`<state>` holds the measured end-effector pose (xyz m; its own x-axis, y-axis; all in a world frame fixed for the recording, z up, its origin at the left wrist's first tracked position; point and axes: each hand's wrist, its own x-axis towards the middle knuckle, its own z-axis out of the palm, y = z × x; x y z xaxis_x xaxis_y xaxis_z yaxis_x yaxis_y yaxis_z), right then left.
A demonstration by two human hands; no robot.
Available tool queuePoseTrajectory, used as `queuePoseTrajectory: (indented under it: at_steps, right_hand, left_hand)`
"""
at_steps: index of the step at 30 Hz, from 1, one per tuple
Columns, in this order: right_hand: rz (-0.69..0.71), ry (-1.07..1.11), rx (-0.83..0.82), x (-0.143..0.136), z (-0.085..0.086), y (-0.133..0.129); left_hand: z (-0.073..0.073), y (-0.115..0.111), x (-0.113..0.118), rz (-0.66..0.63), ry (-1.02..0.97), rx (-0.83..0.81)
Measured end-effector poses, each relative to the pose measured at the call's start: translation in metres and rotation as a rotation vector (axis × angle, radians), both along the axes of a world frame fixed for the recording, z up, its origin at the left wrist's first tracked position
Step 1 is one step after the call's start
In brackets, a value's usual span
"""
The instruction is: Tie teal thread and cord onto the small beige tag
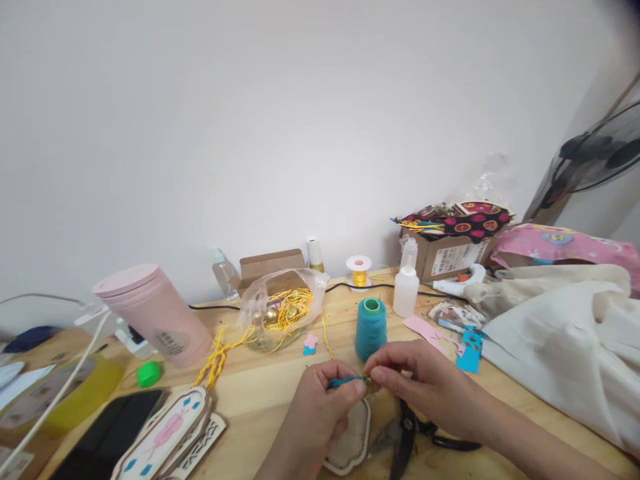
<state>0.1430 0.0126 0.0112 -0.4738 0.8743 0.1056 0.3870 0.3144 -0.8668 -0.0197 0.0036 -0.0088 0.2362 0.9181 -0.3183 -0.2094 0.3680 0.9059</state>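
Blue thread (340, 383), long axis roughly level, running left to right; left hand (324, 408) pinching it, right hand (423, 380) bent at its right end, grip unclear.

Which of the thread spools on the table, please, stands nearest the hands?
The teal cone with the green core, just beyond the right hand; the yellow-wound white spool and white-and-gold roll stand farther back.

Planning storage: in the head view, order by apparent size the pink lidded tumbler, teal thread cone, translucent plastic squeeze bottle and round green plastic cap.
1. Pink lidded tumbler
2. Teal thread cone and translucent plastic squeeze bottle: cone wider, bottle taller; too alike to rank
3. Round green plastic cap
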Motion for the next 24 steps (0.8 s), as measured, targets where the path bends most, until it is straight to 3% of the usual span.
queuePoseTrajectory:
  at_steps: [5, 12, 18, 24]
  right_hand:
    - [-0.06, -0.061, 0.213, -0.0013, 0.0031, -0.005]
    - [-0.191, -0.089, 0.209, -0.0048, 0.003, -0.006]
    - [-0.18, -0.021, 0.068, -0.0064, 0.0007, -0.0052]
    - [-0.122, 0.235, -0.191, -0.0076, -0.0041, -0.0001]
  left_hand:
    - [0.0008, -0.0021, 0.0006, 0.023, 0.014, 0.004]
    - [0.0021, 0.0002, 0.0043, 0.045, 0.192, 0.062]
    - [0.0064, -0.0005, 0.0064, 0.057, 0.317, 0.132]
    - [0.0044, -0.0015, 0.0062, 0.037, 0.105, 0.017]
